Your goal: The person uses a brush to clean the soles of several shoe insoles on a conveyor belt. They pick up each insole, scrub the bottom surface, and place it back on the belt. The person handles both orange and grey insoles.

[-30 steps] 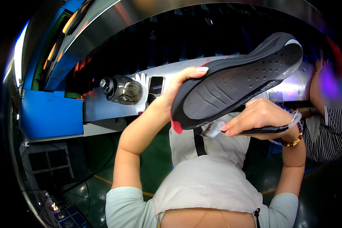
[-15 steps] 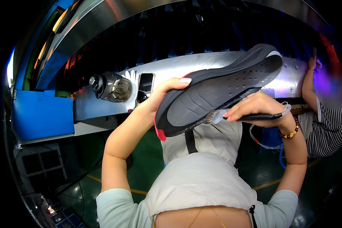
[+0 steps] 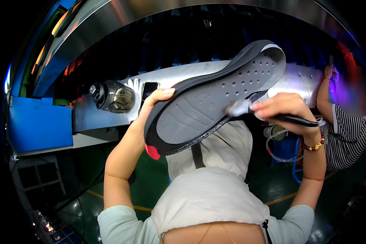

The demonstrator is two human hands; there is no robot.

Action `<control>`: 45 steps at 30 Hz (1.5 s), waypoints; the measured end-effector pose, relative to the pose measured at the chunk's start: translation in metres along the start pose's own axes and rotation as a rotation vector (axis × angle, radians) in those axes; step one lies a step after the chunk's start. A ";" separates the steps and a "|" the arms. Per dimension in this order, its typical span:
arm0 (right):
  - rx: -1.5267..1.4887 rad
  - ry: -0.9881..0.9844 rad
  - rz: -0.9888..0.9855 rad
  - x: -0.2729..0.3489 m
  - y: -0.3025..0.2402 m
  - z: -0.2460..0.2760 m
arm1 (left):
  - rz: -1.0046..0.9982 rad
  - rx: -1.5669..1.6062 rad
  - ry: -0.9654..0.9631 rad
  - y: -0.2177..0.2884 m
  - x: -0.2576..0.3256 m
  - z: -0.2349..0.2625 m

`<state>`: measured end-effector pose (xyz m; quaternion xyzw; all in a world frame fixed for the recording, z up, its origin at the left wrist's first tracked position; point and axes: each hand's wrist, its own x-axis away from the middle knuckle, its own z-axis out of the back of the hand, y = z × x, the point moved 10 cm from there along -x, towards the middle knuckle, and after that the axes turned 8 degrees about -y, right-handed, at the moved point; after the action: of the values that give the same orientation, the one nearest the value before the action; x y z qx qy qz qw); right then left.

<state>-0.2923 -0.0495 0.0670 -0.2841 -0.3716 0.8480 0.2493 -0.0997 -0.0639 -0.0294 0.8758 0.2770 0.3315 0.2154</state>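
Observation:
A black shoe sole (image 3: 193, 112) with a grey inner face and a red heel tip is held up in front of me, its heel at the lower left and its toe at the upper right. My left hand (image 3: 152, 101) grips its heel half, the thumb over the far rim. In my right hand (image 3: 286, 110) is a brush (image 3: 240, 108) with a black handle, joined to a clear tube. Its bristles are over the near side of the sole's middle and look blurred; whether they touch cannot be made out. Wet-looking shine runs along the near sidewall.
Beyond the sole runs a metal bench (image 3: 179, 73) holding a dark clear bottle (image 3: 117, 96), white gloves (image 3: 134, 87) and a phone-like dark rectangle (image 3: 149, 93). A blue box (image 3: 40, 122) stands at left. At right, another person in a striped top (image 3: 347, 138) works.
The sole has shifted left and tilted, showing more of its inner face. The brush has moved from the near sidewall to above the inner face, farther toward the toe.

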 end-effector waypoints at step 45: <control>-0.644 0.304 -0.622 -0.062 0.079 -0.056 | -0.203 -0.384 -0.043 -0.004 -0.057 0.006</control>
<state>-0.2275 -0.1090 -0.0074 -0.3430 -0.6425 0.5235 0.4421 -0.1325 -0.0980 -0.0626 0.7932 0.2906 0.3359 0.4166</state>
